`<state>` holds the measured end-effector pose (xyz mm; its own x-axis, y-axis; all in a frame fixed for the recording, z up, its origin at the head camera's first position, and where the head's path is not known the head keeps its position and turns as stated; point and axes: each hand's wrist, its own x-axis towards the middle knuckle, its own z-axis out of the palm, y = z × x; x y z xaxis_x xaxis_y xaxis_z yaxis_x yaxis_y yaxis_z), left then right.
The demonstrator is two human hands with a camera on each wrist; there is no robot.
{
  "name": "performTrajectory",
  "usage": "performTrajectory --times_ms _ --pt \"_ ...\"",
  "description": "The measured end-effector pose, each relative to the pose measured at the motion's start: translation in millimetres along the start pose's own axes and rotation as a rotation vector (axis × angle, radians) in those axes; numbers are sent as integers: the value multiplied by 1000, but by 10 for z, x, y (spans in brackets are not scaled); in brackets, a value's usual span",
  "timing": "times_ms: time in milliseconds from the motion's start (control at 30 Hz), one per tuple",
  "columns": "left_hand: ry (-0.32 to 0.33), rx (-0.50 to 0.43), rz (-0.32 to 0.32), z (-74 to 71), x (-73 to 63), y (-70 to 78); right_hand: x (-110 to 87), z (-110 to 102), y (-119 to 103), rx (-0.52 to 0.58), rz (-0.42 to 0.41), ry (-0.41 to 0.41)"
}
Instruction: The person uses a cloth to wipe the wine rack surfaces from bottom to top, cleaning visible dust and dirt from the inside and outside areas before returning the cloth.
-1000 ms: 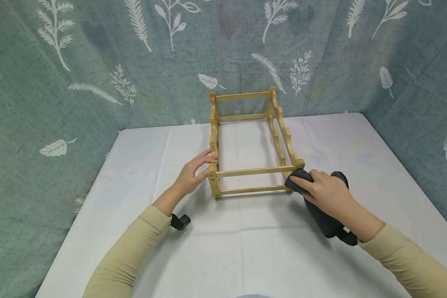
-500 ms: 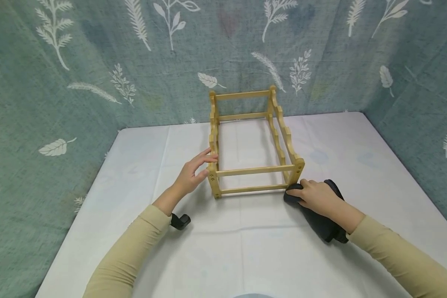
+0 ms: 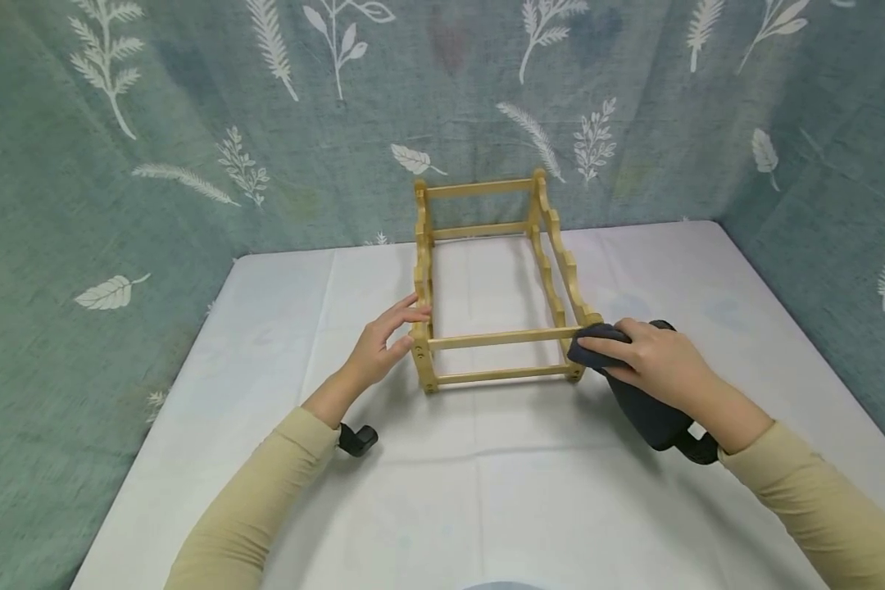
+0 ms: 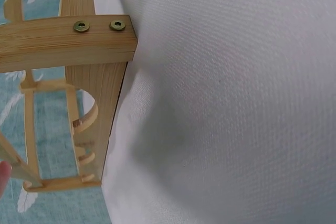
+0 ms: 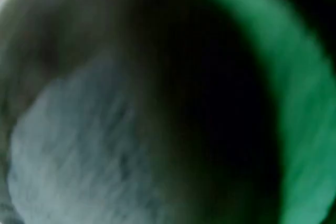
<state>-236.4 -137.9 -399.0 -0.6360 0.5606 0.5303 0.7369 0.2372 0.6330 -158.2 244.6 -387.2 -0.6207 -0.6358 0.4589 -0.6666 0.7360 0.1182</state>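
Observation:
A light wooden rack (image 3: 497,338) with wavy side rails stands on the table. Its near left corner post, with two bolts, is large in the left wrist view. My left hand (image 3: 382,340) holds the rack's left side near the front, fingers over the rail and thumb by the post. A fingertip (image 4: 4,174) shows at that view's left edge. In my right hand (image 3: 656,360) a dark cloth (image 3: 637,410) is bunched against the top of the near right post and hangs below the hand. The right wrist view is blurred, filled by grey fabric (image 5: 79,150) up close.
A white-covered table (image 3: 413,492) carries the rack. Green leaf-patterned curtains (image 3: 324,164) hang behind and on both sides. The rounded edge of a pale thing (image 3: 503,586) shows at the bottom of the head view.
My right hand slid down the near right post with the cloth to its foot, then came back up to its top. The left hand and the rack have stayed in place.

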Motion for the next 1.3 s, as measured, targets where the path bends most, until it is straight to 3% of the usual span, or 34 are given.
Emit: performTrajectory --times_ms 267,367,600,700,867,1067,1300 --pt "2 -9 6 -5 1 15 -168 459 68 -31 -56 -230" --pt "-1 -10 6 -1 1 17 -212 538 87 -33 -66 -262" --pt "-1 9 -8 14 -11 -1 -96 400 -87 45 -104 -211" --pt "6 6 0 14 -10 -7 88 306 -318 98 -99 -124" --pt "8 2 2 15 -2 5 469 287 -737 74 -34 14" --pt "-1 7 -8 20 3 33 835 409 -1100 34 14 31" --pt "-3 -1 -23 -4 -20 33 1139 472 -1307 27 64 81"
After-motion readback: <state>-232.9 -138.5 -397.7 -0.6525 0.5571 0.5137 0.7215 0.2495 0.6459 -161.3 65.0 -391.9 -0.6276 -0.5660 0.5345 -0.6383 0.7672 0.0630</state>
